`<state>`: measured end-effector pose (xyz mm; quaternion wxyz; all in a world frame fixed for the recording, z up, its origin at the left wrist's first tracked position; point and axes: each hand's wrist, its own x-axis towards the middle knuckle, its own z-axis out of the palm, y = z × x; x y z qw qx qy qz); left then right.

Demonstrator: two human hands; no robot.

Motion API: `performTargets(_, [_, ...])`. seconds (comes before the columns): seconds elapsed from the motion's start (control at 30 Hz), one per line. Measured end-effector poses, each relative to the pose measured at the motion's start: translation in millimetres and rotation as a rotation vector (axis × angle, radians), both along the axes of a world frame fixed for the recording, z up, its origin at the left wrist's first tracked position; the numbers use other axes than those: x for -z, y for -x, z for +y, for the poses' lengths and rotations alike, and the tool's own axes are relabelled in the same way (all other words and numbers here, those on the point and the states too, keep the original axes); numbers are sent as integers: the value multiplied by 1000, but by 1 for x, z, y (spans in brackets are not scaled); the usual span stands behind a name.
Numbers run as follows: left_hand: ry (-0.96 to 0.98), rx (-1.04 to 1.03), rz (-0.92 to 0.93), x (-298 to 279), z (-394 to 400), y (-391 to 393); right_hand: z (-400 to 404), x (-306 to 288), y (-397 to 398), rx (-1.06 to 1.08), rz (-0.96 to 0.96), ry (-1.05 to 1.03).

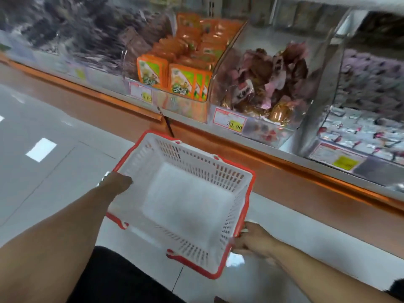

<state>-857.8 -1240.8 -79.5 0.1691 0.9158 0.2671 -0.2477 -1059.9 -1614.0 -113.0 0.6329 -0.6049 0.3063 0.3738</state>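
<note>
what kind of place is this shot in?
Most likely a supermarket or snack shop aisle. The left hand and right hand hold an empty shopping basket. The shelf carries clear bins of orange packets and wrapped snacks, with price tags along its edge.

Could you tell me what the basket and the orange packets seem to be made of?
Basket: likely moulded plastic, matte white with red rim, going by its slotted walls. Orange packets: probably glossy printed film, judging by their sheen.
</note>
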Motion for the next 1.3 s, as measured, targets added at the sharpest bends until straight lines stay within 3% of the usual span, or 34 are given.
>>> performTargets(0.13, [30,226,68,-24,-55,14,13,-18,-8,38,-60,5])
performTargets(0.3, [249,556,67,-84,-155,48,-27,-68,-14,-94,-200,224])
performTargets(0.5, [353,777,-67,-185,-253,77,-98,-148,-25,-139,-696,602])
performTargets(0.67, [370,875,-91,-260,-309,78,-138,-198,-33,9,-934,800])
performTargets(0.77, [380,940,-196,-282,-332,78,-152,-218,-35,69,-1023,912])
performTargets(0.87, [454,919,-331,-274,-347,81,-158,-224,-43,21,-1036,1025])
performTargets(0.97, [480,883,-353,-245,-349,79,-161,-223,-53,-126,-975,1091])
performTargets(1.1, [498,826,-207,-192,-336,80,-159,-216,-63,-211,-894,1136])
performTargets(1.3, [449,917,-6,-124,-327,93,-152,-212,-80,-172,-854,1182])
